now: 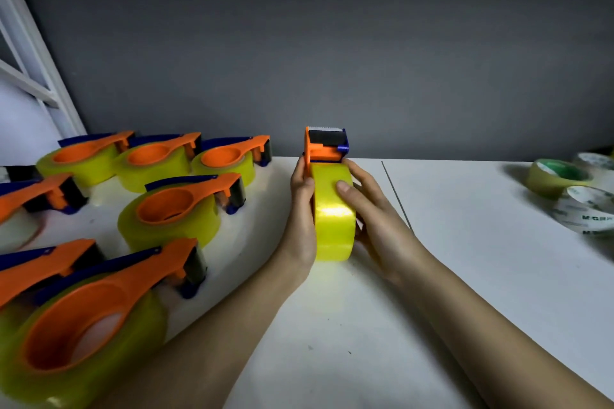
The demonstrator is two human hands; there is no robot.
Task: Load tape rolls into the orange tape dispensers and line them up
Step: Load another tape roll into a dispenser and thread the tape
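An orange tape dispenser [325, 147] with a blue cutter end stands on edge in the middle of the white table [465, 242], its blade pointing away from me. A yellow tape roll [333, 219] sits in it. My left hand [300, 219] grips the roll's left side, thumb on the top. My right hand [372, 209] grips the right side, thumb lying across the roll's top face. To the left, several loaded orange dispensers [176, 209] lie flat in rows.
Three loose tape rolls [561, 176] lie at the far right of the table, one with a green core. A grey wall runs behind the table. A white frame [30, 53] leans at the upper left. A thin seam [397, 196] crosses the tabletop right of my hands.
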